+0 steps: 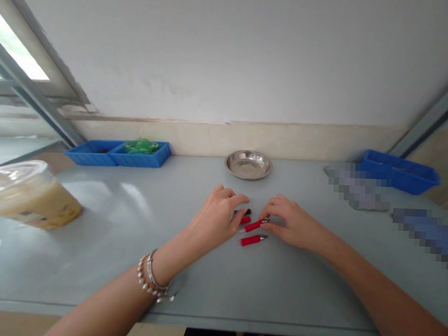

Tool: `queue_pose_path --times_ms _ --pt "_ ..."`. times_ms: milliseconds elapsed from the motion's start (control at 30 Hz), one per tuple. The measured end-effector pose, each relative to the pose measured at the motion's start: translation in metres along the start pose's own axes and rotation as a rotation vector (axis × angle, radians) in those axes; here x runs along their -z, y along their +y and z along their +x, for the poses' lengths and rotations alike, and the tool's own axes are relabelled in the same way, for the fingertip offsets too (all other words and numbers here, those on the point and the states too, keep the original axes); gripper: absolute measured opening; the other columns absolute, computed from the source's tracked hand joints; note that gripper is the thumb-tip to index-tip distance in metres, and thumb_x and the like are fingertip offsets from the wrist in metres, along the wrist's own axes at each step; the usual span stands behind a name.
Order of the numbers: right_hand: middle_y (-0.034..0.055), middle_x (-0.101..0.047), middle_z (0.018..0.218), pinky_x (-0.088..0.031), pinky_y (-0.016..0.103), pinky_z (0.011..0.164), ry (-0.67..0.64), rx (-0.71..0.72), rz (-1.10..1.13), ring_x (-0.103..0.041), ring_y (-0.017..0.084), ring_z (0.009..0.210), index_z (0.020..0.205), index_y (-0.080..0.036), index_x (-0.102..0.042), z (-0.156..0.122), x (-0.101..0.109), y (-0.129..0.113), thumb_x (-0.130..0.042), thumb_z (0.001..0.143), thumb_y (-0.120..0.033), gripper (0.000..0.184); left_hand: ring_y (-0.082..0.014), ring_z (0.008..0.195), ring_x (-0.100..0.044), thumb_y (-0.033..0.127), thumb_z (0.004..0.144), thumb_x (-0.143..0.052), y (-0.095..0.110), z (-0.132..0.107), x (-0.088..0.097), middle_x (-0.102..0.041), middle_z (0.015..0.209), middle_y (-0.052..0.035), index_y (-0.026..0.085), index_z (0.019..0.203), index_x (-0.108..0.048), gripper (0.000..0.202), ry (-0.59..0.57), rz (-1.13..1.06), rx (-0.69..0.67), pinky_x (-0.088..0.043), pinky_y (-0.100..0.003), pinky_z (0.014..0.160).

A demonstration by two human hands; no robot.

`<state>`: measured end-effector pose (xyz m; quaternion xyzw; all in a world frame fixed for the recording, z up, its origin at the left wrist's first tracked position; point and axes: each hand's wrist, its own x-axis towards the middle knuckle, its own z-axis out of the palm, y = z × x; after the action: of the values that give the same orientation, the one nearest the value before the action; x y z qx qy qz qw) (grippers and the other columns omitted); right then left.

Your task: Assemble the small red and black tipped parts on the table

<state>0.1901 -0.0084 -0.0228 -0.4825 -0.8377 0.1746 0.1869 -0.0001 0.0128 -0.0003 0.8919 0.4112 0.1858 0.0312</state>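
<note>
Left hand (222,212), wearing bracelets (148,273) at the wrist, is hovering with fingers loosely curved and thumb and index finger parted; it is showing no clear grip, and whether its thumb is touching the pieces behind it is remaining unclear. Just to its right, a black pen part (247,211) and the far red pen part (246,220) are lying partly hidden. The middle red pen part (253,226) is spanning the gap between the hands, its long axis running slightly away from the wearer toward the right, while the near red pen part (251,240) is lying nearly parallel on the desk (204,286). Right hand (267,223), the nearer of the two to the middle part, is pinching its dark tip between thumb and fingertips. Along the desk, a lidded drink cup (33,199), blue trays (138,160) with green pieces (142,145), a metal dish (248,166), pixelated items (360,191) and another blue tray (416,180) are following in order. Beyond, a window (17,50) is glowing at left, and a pale wall (232,54) is closing the background.
</note>
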Motion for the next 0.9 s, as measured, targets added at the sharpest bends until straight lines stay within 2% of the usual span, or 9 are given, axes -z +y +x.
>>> queue_pose_path --times_ms 133,300,433,567,767,900 --pt "0.0034 -0.051 0.085 -0.035 0.028 0.081 -0.026 -0.021 -0.03 -0.042 0.012 0.087 0.083 -0.022 -0.062 -0.001 -0.002 0.001 -0.05 0.077 -0.034 0.018 -0.0151 0.084 -0.041 0.02 0.075 -0.048 0.0 -0.001 0.001 -0.048 0.089 -0.006 0.022 0.092 -0.061 0.021 -0.104 0.036 0.028 -0.039 -0.032 0.08" --pt "0.0034 -0.051 0.091 -0.035 0.028 0.084 0.032 -0.114 -0.088 -0.043 0.014 0.092 0.09 -0.023 -0.06 -0.003 0.009 0.008 -0.052 0.075 -0.036 0.022 -0.0164 0.087 -0.041 0.03 0.076 -0.051 0.0 -0.003 0.003 -0.046 0.089 -0.0059 0.02 0.09 -0.06 0.02 -0.202 0.074 0.072 -0.038 -0.033 0.08" --pt "0.004 -0.054 0.084 -0.035 0.027 0.079 0.082 -0.281 -0.219 -0.046 0.014 0.084 0.089 -0.02 -0.061 -0.005 0.023 0.019 -0.049 0.077 -0.03 0.02 -0.0173 0.087 -0.043 0.031 0.077 -0.05 0.002 -0.003 0.005 -0.048 0.088 -0.0064 0.018 0.088 -0.061 0.02 -0.272 0.134 0.084 -0.037 -0.033 0.079" --pt "0.0024 -0.056 0.077 -0.035 0.025 0.073 0.056 -0.334 -0.256 -0.049 0.013 0.076 0.086 -0.021 -0.062 -0.004 0.029 0.027 -0.048 0.077 -0.03 0.02 -0.0192 0.088 -0.045 0.031 0.078 -0.049 0.003 -0.003 0.006 -0.05 0.088 -0.0069 0.018 0.086 -0.062 0.02 -0.315 0.197 0.087 -0.037 -0.034 0.077" --pt "0.0008 -0.059 0.074 -0.032 0.022 0.064 0.03 -0.425 -0.298 -0.05 0.012 0.07 0.085 -0.022 -0.062 -0.006 0.03 0.03 -0.052 0.073 -0.034 0.02 -0.0203 0.086 -0.047 0.032 0.079 -0.045 0.005 -0.003 0.006 -0.052 0.087 -0.0076 0.017 0.083 -0.062 0.022 -0.307 0.238 0.076 -0.037 -0.035 0.075" --pt "-0.001 -0.059 0.067 -0.03 0.02 0.055 0.02 -0.536 -0.289 -0.05 0.01 0.061 0.082 -0.022 -0.06 -0.007 0.033 0.027 -0.054 0.07 -0.038 0.02 -0.0174 0.082 -0.047 0.031 0.08 -0.043 0.005 -0.002 0.004 -0.054 0.082 -0.0069 0.016 0.086 -0.061 0.024 -0.192 0.175 0.038 -0.038 -0.031 0.073"
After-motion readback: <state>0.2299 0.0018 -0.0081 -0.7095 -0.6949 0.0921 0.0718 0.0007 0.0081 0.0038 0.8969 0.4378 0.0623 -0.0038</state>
